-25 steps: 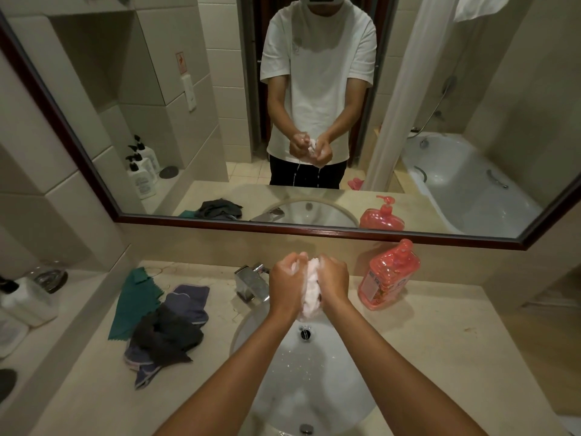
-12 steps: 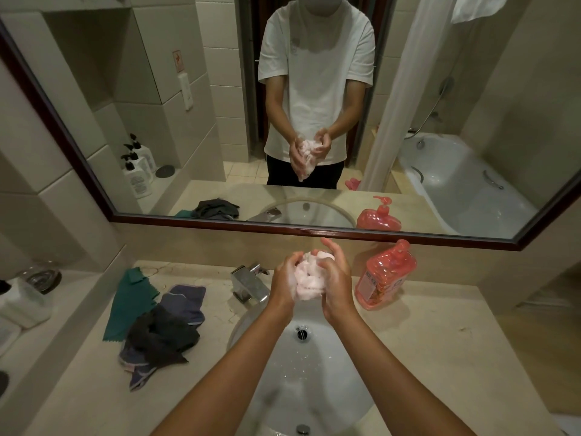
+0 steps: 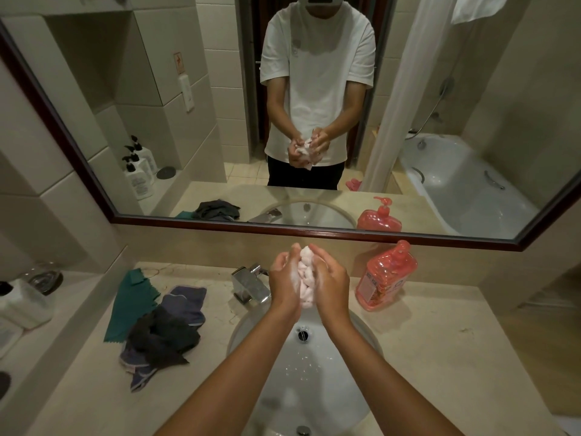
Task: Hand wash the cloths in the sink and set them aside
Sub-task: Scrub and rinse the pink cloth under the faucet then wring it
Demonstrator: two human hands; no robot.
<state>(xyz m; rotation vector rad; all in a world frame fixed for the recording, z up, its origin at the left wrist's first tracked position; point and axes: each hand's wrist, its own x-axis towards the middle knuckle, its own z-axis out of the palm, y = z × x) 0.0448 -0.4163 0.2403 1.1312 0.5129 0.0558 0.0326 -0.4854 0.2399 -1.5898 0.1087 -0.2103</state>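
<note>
A bunched, soapy pale pink cloth point(image 3: 305, 278) is squeezed between my two hands above the back of the white sink point(image 3: 314, 382). My left hand point(image 3: 284, 280) presses it from the left and my right hand point(image 3: 331, 280) from the right, fingers curled round it. Most of the cloth is hidden between my palms. Left of the sink, on the beige counter point(image 3: 440, 357), lies a pile of a dark grey cloth point(image 3: 163, 336), a blue-grey cloth point(image 3: 185, 302) and a flat green cloth point(image 3: 132, 302).
A chrome tap point(image 3: 250, 283) stands just left of my hands. A red soap pump bottle point(image 3: 386, 276) is at the right of the sink. A white bottle point(image 3: 23, 305) and a glass dish point(image 3: 45, 278) sit on the left ledge. The mirror point(image 3: 188, 121) hangs behind.
My hands have gone from tightly clenching the pink cloth to pressing it between the palms, fingers more upright, rubbing it. The cloth now shows as a longer roll.
</note>
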